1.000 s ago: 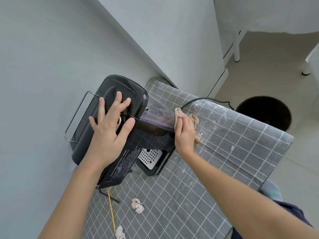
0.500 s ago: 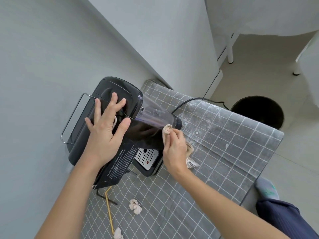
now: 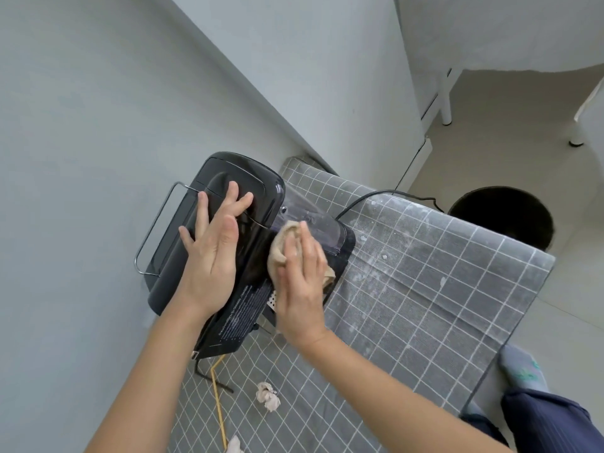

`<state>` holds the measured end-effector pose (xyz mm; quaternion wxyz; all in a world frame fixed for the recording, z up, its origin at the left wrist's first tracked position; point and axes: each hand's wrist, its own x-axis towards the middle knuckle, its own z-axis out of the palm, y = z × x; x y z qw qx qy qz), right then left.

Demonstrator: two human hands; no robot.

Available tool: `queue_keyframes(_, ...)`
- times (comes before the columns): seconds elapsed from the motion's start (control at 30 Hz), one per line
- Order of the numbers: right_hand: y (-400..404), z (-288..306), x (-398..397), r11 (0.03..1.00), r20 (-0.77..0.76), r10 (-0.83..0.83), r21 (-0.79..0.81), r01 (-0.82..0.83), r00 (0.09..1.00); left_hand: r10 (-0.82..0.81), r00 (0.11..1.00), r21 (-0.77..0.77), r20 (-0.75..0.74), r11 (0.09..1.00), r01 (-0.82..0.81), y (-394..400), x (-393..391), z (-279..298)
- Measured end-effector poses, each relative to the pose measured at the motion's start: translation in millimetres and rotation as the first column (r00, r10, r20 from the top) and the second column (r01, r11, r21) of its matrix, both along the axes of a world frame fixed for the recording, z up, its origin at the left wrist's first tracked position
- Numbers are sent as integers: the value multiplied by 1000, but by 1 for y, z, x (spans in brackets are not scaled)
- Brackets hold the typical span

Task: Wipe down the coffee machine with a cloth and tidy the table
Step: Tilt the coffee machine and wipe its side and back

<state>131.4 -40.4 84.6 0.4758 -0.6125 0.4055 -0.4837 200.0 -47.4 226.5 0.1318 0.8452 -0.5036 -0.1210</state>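
Head view, items as seen:

My left hand point(image 3: 209, 256): flat, fingers spread, palm resting on the black lid of the coffee machine point(image 3: 228, 204); grasping nothing.

My right hand point(image 3: 302, 282): pressed over a beige cloth point(image 3: 283, 245), holding it against the machine's side, just below the clear water tank point(image 3: 310, 217).

Coffee machine: at the far left corner of the grey checked table point(image 3: 408, 289), beside the wall.

Crumpled tissue point(image 3: 268, 391): on the cloth-covered table, near edge, beside a yellow stick point(image 3: 218, 403).

Black bin point(image 3: 503, 217): on the floor beyond the table.
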Motion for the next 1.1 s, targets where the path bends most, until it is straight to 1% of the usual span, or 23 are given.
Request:
queue_keyframes(0.03, -5, -7, 2, 999, 25, -26, 35, 25, 999, 1, 1000, -5, -1, 1000, -1, -1, 0, 0)
queue_keyframes(0.1, -14, -7, 8, 980, 57, -82, 184, 70, 995, 1, 1000, -7, -1, 1000, -1, -3, 0, 0)
queue_keyframes(0.2, -18, -10, 21, 897, 39, -178, 417, 146, 983, -4, 1000, -1, -5, 1000, 4, -2, 0, -1)
queue_keyframes(0.27, -25, -31, 24, 803, -17, -188, 573, 163, 982, -8, 1000, 0, 0, 1000, 8, -1, -1, 0)
queue_keyframes(0.33, -34, -54, 20, 640, -62, -156, 754, 149, 986, -10, 1000, 0, 5, 1000, 10, 0, -1, 1)
queue_keyframes(0.37, -37, -58, 17, 585, -77, -136, 798, 143, 988, -9, 1000, -1, 6, 1000, 9, 0, -1, 2)
queue_keyframes(0.4, -36, -53, 13, 587, -69, -121, 799, 128, 990, -9, 1000, -2, 4, 1000, 9, 0, -1, 2)
queue_keyframes(0.43, -30, -41, 8, 659, -27, -113, 746, 95, 993, -9, 1000, -5, 3, 1000, 9, 1, -1, 2)
queue_keyframes(0.5, -12, -6, 1, 873, 126, -61, 488, -8, 990, -12, 1000, -12, 3, 1000, 12, 1, 0, 1)
queue_keyframes(0.53, -5, 9, 0, 934, 187, -18, 354, -50, 982, -15, 1000, -11, 5, 1000, 15, 0, 1, 1)
queue_keyframes(0.57, -5, 19, 1, 967, 212, 20, 244, -73, 977, -18, 1000, -7, 8, 1000, 18, 0, 1, 1)
queue_keyframes(0.6, -12, 24, 3, 980, 225, 38, 181, -80, 974, -19, 1000, -3, 11, 1000, 19, -1, 1, 1)
queue_keyframes(0.73, -53, 19, 8, 998, 272, -5, 56, -10, 962, -16, 1000, -6, 18, 1000, 16, -1, 3, 0)
queue_keyframes(0.8, -66, 7, 12, 997, 274, -3, 76, -19, 962, -12, 1000, -10, 15, 1000, 12, -2, 4, 0)
queue_keyframes(0.9, -91, -12, 15, 976, 253, -34, 216, -22, 967, -11, 1000, -15, 6, 1000, 11, -3, 4, -1)
queue_keyframes(0.97, -110, -30, 9, 922, 173, -24, 385, -45, 985, -13, 1000, -17, 4, 1000, 13, -2, 3, -2)
queue_keyframes(1.0, -116, -39, 4, 885, 126, 12, 461, -69, 992, -13, 1000, -18, 3, 1000, 13, -2, 3, -2)
queue_keyframes(1.03, -118, -51, 1, 856, 81, 53, 510, -87, 995, -14, 1000, -19, 3, 1000, 14, -2, 4, -3)
queue_keyframes(1.1, -111, -70, -2, 853, 14, 78, 517, -74, 997, -15, 1000, -19, 7, 1000, 15, -2, 4, -3)
